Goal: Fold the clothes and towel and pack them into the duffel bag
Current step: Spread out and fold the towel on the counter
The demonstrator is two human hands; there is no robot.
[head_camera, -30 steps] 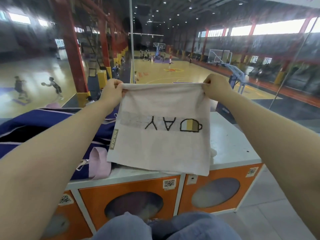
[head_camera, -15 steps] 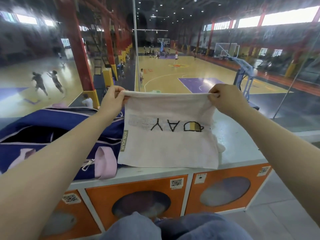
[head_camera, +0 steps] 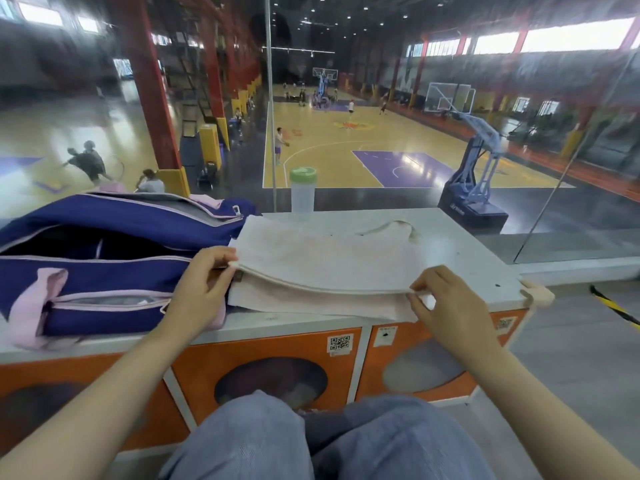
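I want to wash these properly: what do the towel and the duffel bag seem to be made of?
The pale pink folded towel looks like soft matte cotton terry, since it bends limply in thick layers. The navy duffel bag with pink trim looks like smooth woven synthetic, perhaps nylon or polyester, with a slight sheen; I can't tell which.

Daylight glare from high windows [head_camera: 575, 36]; hall dim. Wide-angle bend at edges. My near arms soft, court [head_camera: 346, 147] players blurred.

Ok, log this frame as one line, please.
stage: folding towel on cabinet top | left hand: pinches left corner | right hand: pinches right corner | duffel bag: open, beside towel
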